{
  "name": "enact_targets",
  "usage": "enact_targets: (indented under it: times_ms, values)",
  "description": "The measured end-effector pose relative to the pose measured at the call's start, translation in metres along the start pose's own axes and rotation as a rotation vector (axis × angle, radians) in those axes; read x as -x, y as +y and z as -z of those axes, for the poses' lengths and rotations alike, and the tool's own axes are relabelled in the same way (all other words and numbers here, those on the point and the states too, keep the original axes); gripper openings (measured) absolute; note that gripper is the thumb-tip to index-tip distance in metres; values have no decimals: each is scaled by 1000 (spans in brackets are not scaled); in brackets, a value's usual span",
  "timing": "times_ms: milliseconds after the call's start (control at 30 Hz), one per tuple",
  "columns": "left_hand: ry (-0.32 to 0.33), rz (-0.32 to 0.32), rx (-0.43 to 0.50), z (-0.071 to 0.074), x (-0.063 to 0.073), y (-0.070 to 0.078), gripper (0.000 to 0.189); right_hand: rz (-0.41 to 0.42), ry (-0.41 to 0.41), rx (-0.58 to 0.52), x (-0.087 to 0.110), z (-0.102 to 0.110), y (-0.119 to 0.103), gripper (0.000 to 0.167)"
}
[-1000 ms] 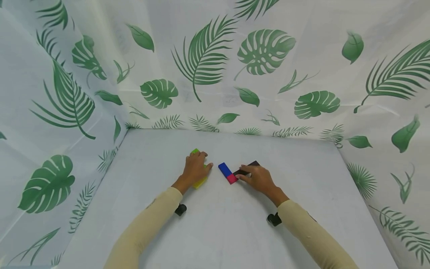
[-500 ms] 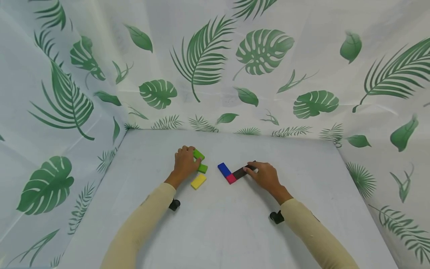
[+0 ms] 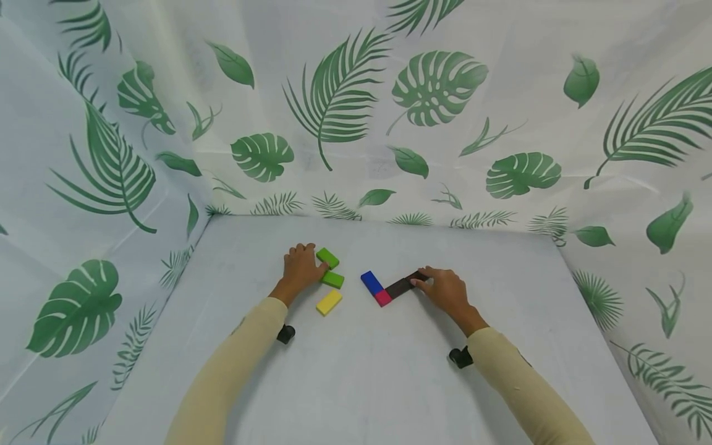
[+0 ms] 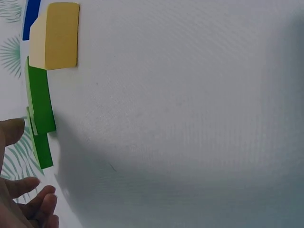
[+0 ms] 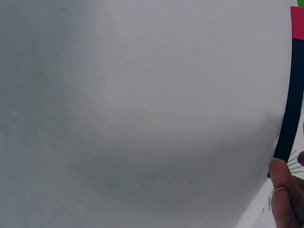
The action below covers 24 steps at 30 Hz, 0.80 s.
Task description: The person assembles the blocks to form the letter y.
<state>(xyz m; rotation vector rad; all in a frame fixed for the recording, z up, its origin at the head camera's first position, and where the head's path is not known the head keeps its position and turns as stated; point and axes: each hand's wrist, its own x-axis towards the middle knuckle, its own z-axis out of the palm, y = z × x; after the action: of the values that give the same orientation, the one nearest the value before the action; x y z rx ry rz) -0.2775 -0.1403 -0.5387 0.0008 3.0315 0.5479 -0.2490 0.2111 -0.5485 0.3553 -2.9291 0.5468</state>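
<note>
My left hand [image 3: 301,267] is beside two green blocks [image 3: 327,257], its fingers loosely bent and holding nothing. The left wrist view shows its thumb and fingers apart from the green blocks [image 4: 42,102]. Nearer me lies a yellow block [image 3: 329,303]. My right hand [image 3: 447,289] has thumb and index finger at opposite sides of the farther black block [image 3: 416,278], pinching its outer end. The nearer black block [image 3: 397,288] lines up with it, end to end. This row meets a red piece [image 3: 383,298], which adjoins a blue block [image 3: 371,283], forming a V shape.
The blocks lie on a white tabletop [image 3: 356,383]. White sheeting [image 3: 356,123] with green leaf prints stands behind the table and at both sides. A small black device [image 3: 286,334] hangs under the left wrist, another black device [image 3: 460,357] under the right.
My left hand has drawn back leftward off the green and yellow blocks, uncovering them. My right hand has slid right along the black row to its outer end. The V shape stays in place.
</note>
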Motion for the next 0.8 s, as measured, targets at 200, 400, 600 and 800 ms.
enact_targets:
  times_ms: [200,400,600,800]
  values:
    - [-38,-20,-3,1,-1,3,72,15,-17,2,-2,-2,0,41]
    - [-68,-26,-17,1,-3,7,76,3,-46,11,-3,-2,-1,42]
    - [-73,-38,-44,-1,-4,9,77,1,-66,12,-4,-2,-1,45]
    - [-87,-49,-73,-3,-6,9,76,-7,-80,-15,-6,0,-1,46]
